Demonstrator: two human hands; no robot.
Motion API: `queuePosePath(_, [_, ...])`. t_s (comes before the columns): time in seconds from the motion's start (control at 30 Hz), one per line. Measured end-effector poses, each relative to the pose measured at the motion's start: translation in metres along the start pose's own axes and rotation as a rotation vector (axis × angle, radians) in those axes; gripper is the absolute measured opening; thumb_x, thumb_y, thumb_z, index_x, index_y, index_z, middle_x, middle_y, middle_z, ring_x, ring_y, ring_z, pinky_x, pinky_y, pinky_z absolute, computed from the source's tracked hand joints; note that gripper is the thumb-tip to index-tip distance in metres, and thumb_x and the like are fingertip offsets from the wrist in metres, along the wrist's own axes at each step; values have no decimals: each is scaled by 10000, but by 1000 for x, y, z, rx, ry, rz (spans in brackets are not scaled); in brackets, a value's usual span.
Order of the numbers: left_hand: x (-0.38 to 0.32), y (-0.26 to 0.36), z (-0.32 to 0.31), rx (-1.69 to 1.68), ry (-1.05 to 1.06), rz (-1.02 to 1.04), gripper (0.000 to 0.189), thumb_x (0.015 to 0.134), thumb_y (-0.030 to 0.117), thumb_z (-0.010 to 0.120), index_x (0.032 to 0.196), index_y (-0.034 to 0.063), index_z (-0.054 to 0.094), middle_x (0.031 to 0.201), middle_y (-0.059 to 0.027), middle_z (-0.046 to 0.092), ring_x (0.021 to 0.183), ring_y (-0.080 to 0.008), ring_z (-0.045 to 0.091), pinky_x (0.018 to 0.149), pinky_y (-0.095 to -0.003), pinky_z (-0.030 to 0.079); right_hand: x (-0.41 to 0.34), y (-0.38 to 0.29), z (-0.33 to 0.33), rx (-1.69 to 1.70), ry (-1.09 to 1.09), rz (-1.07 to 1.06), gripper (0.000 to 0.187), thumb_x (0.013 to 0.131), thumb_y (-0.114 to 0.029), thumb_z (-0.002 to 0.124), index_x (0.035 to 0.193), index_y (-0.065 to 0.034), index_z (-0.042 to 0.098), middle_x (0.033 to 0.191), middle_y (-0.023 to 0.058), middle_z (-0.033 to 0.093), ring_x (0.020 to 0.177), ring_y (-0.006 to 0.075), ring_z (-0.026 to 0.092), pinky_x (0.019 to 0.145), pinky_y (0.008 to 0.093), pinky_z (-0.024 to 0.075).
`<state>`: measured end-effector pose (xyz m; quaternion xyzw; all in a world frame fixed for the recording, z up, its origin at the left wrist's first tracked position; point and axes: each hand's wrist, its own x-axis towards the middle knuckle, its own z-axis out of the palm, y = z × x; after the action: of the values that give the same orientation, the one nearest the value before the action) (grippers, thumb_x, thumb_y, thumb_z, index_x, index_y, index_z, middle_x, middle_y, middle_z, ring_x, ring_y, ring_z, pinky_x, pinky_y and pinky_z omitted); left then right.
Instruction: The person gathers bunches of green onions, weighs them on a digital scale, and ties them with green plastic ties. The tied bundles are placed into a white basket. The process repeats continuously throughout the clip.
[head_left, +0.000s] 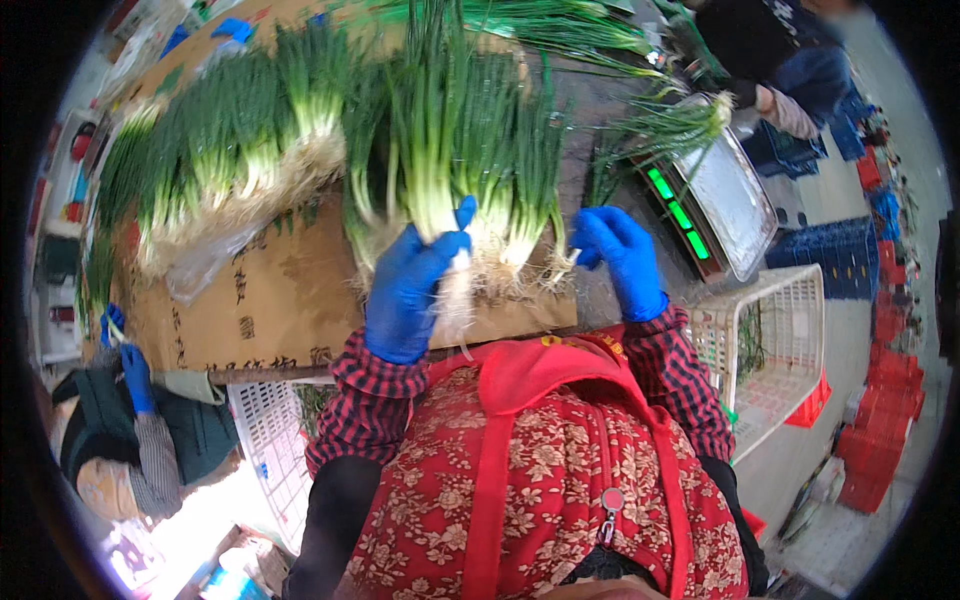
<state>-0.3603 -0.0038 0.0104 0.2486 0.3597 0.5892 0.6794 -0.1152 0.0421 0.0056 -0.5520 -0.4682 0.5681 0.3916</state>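
My left hand, in a blue glove, is closed around the white stems of a bunch of green onions, whose roots hang below my fingers. Just right of it, more green onions lie in a row with their roots towards me. My right hand, also gloved in blue, is raised beside the right end of that row. Its fingertips are bent together near a small pale stem or root; whether they grip it I cannot tell. A longer row of green onions lies to the left, on cardboard.
A scale with a lit green display stands at the right, onions across its tray. White plastic baskets flank me below the table. Gloved co-workers are at the far left and upper left; another person stands at the upper right.
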Motion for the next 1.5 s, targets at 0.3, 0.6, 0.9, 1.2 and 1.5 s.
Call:
queuePosePath(0.3, [14, -49, 46, 858, -603, -216, 374, 884, 223, 545, 1195, 16, 542, 949, -60, 636, 844, -111, 585, 719, -269, 477, -33, -17, -17, 124, -101, 130, 395, 824, -122, 657, 1187, -25, 535, 893, 44, 608, 779, 113, 580, 652, 259, 489])
queuePosePath(0.6, [24, -85, 29, 692, -537, -304, 340, 865, 237, 584, 1167, 81, 602, 900, -52, 656, 781, -107, 595, 708, -259, 471, -37, -118, -232, -271, 660, -559, 198, 849, -204, 641, 947, -42, 586, 745, 54, 628, 559, 106, 543, 505, 231, 420])
queuePosePath(0.9, [40, -114, 35, 1123, -544, -102, 320, 877, 200, 560, 1173, 85, 598, 945, -89, 668, 835, -116, 622, 752, -255, 476, -1, 53, -302, -1390, 595, 373, 863, 778, -582, 562, 1341, 4, 270, 1016, 272, 611, 890, 405, 616, 756, 475, 483])
queuePosePath(1.2, [38, -120, 42, 1106, -672, -48, 363, 867, 330, 569, 1150, 106, 609, 961, -138, 659, 798, -205, 651, 719, -302, 501, -15, 12, -285, -1519, 696, 128, 636, 810, -578, 526, 1096, -11, 535, 963, 231, 625, 892, 360, 612, 727, 449, 481])
queuePosePath(1.5, [34, -122, 59, 1129, -791, -183, 376, 859, 348, 579, 1152, 113, 605, 986, -127, 658, 844, -216, 654, 750, -308, 504, 49, -19, -315, -1347, 611, 362, 687, 773, -663, 490, 913, -15, 671, 944, 221, 639, 863, 362, 621, 754, 433, 477])
